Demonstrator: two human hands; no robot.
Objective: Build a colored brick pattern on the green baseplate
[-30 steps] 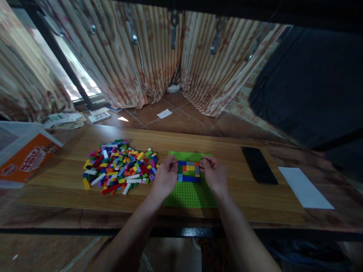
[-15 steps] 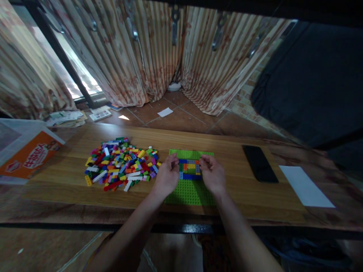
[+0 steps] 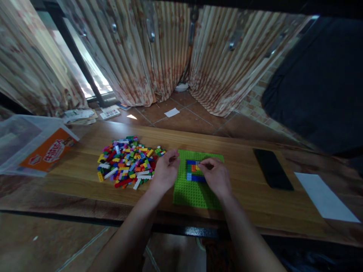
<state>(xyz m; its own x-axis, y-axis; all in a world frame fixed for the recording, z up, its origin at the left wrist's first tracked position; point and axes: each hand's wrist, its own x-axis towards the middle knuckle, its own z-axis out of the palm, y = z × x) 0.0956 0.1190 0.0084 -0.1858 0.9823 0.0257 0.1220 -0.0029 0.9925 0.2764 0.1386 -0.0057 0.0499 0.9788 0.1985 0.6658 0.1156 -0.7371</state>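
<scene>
A green studded baseplate (image 3: 187, 194) lies on the wooden board, bearing a small rectangle of toy bricks (image 3: 193, 178) in blue, green, orange, yellow and grey. Over the right part of that rectangle is my right hand (image 3: 218, 175), thumb and forefinger pinched at the bricks. Whatever sits between those fingertips is too small to make out, and the hand hides the rectangle's right end. My left hand (image 3: 166, 172) hovers at the plate's left edge, between it and the loose brick pile (image 3: 127, 162). Its fingers are curled in towards the thumb; any small thing in them cannot be made out.
At the far left stands a clear plastic box (image 3: 36, 128) with an orange label. A black phone-like slab (image 3: 272, 169) and a white paper sheet (image 3: 326, 196) lie to the right. Striped curtains (image 3: 167, 56) hang beyond the wooden board (image 3: 99, 192).
The view has shifted, so everything on the board appears further right. My left hand has drawn away from the brick rectangle to the plate's left edge. My right hand has moved further over the rectangle.
</scene>
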